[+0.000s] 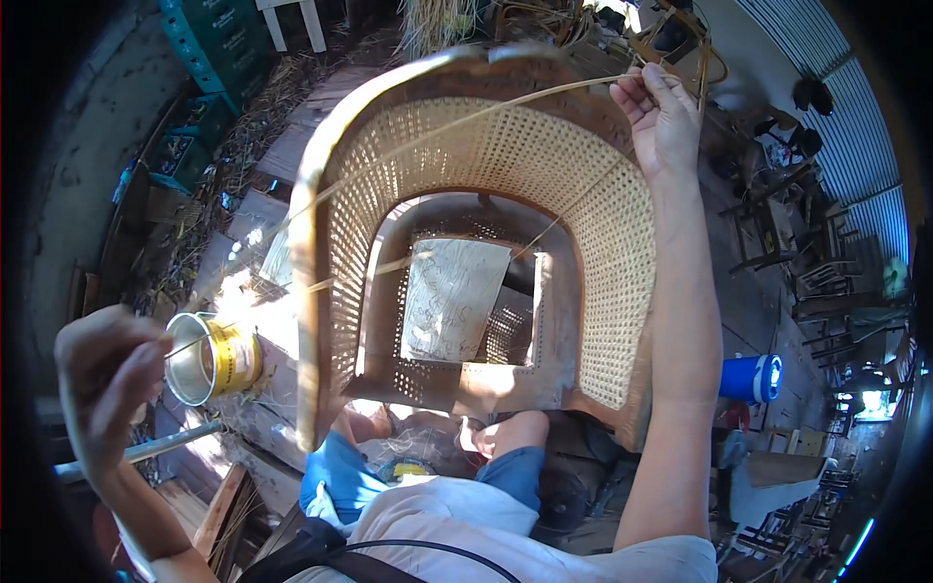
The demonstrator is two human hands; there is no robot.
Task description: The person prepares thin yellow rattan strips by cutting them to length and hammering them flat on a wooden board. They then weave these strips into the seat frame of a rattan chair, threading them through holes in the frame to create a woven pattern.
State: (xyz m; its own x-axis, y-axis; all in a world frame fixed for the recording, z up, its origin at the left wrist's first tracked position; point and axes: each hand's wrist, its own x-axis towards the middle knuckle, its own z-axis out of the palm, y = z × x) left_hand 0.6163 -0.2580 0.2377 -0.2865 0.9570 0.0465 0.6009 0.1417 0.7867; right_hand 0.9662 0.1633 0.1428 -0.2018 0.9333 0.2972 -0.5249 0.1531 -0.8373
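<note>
Mesh (610, 282) lines the chair (442, 386); strand (544, 93) looks unfixed. Your right hand (666, 117) pinches it; blurred left hand (107, 374) seemingly pinches strand too.

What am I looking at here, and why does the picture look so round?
There is no machine here: a person works with two bare hands. A wide fisheye camera on their head looks down, so edges bend. Before them is a brown wooden chair frame with woven tan cane; a pale four-sided sheet with markings shows inside it. The right hand holds a long, thin tan strand. The blurred left hand pinches a thin length too, near a yellow round bucket; whether it is the same strand, I can't tell.
</note>
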